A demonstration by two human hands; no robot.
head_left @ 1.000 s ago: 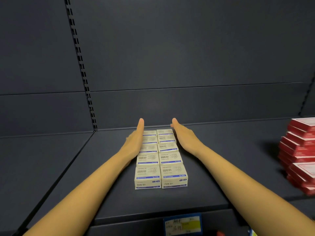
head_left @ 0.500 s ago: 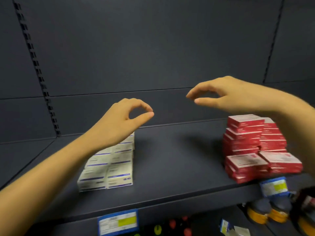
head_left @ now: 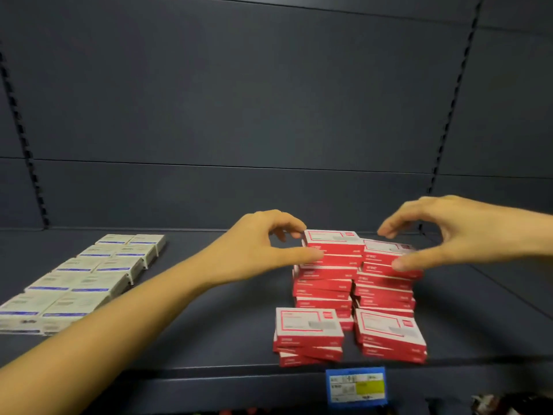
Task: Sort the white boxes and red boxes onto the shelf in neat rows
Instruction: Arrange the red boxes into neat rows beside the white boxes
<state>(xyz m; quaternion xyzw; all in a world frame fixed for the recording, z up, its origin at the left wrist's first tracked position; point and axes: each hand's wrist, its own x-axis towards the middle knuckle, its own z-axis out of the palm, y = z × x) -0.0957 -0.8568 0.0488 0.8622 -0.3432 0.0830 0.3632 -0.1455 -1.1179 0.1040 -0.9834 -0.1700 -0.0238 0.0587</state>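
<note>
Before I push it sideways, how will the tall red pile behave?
The red pile will likely shear or topple: its boxes sit skewed, several layers high. They look like stiff, light cardboard, so they will probably slide easily over each other.

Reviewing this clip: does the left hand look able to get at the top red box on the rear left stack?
Probably yes. The left hand is cupped at the left end of the top red box, thumb in front, fingers behind, with nothing between; whether it touches is unclear.
</note>
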